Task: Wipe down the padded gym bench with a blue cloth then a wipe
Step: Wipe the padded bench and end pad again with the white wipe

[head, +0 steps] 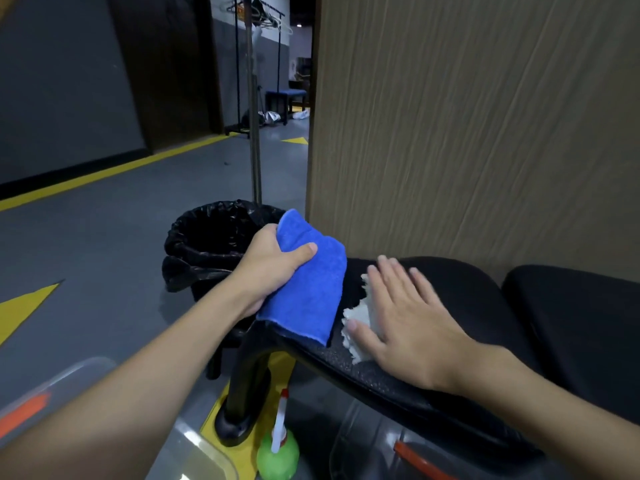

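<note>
The black padded bench (460, 296) runs from the centre to the right edge, its near end over a black post. My left hand (273, 268) grips a folded blue cloth (308, 289) at the bench's left end, the cloth hanging over the pad's edge. My right hand (405, 320) lies flat, fingers spread, pressing a crumpled white wipe (360, 320) onto the pad just right of the cloth. Most of the wipe is hidden under the palm.
A bin lined with a black bag (211, 237) stands behind the bench's left end. A green spray bottle (278, 452) sits on the floor below. Clear plastic containers (374, 448) lie at the bottom. A wood-grain panel (467, 126) rises right behind the bench.
</note>
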Motion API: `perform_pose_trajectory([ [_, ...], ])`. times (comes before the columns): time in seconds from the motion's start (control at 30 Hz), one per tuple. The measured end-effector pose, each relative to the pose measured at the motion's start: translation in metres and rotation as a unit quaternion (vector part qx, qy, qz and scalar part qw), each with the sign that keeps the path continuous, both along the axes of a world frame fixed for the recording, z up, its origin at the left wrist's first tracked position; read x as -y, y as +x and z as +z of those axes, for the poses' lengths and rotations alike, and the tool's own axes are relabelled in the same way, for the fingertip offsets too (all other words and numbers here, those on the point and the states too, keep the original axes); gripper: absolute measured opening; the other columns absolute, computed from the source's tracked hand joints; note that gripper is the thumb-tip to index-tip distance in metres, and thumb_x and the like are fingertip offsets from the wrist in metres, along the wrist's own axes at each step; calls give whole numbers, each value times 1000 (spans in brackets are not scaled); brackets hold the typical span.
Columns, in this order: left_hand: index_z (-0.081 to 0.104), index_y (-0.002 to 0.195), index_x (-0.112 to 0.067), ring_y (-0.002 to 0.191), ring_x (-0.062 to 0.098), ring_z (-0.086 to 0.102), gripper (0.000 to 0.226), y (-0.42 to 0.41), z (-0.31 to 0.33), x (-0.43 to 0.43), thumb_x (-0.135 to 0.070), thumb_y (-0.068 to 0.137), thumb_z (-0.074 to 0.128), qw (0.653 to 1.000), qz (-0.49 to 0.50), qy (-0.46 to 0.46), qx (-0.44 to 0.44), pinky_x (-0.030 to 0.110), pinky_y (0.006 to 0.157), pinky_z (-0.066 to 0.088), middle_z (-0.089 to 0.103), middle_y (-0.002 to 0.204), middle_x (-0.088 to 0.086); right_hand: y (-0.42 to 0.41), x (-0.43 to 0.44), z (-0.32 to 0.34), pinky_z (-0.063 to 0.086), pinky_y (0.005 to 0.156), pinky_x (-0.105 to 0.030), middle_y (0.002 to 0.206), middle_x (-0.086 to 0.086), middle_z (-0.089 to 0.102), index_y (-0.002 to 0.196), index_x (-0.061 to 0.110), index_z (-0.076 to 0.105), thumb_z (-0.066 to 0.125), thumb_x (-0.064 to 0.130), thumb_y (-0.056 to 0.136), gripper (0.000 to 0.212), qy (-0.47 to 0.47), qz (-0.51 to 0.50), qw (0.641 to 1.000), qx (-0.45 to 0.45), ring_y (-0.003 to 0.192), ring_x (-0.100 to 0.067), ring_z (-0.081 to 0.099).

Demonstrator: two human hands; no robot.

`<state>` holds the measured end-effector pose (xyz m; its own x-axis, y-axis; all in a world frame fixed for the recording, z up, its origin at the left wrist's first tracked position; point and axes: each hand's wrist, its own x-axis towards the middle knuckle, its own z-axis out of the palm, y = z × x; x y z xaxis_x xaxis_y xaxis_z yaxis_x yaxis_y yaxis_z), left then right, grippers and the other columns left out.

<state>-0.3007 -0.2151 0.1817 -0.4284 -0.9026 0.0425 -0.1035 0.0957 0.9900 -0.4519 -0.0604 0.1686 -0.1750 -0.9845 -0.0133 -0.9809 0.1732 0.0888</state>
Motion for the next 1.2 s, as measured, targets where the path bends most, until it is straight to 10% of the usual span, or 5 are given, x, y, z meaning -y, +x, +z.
perform_pose_trajectory([
  [0.17,26,146,-18,131,27,38,64,-12,-7,0,-36,90,50,907,41,-269,322,46,106,31,34,146,2,4,-7,2,-4,122,-36,165,-7,-3,156,8,1,4,61,95,80,11,-31,999,43,150,-16,-10],
  [0.6,24,150,-37,141,18,23,51,-20,-30,-2,-39,100,18,862,-48,-339,373,42,114,21,27,155,-14,-48,94,-4,-6,119,-49,165,5,5,156,20,13,11,45,97,65,28,-92,990,103,151,-14,-3],
  [1.07,26,150,-29,143,14,21,51,-24,-29,-15,-37,100,18,842,-32,-372,388,43,113,19,33,153,-6,22,-31,-8,-8,118,-54,164,-10,-5,155,7,1,-2,57,87,85,-23,11,1000,-4,150,-24,-13],
  [1.2,30,147,-31,145,12,15,50,-24,-24,-16,-38,99,20,836,-16,-381,394,54,115,11,27,156,-7,30,-26,-15,32,111,-56,145,-23,47,138,-5,47,25,49,96,72,-124,-14,992,-12,139,-33,40],
])
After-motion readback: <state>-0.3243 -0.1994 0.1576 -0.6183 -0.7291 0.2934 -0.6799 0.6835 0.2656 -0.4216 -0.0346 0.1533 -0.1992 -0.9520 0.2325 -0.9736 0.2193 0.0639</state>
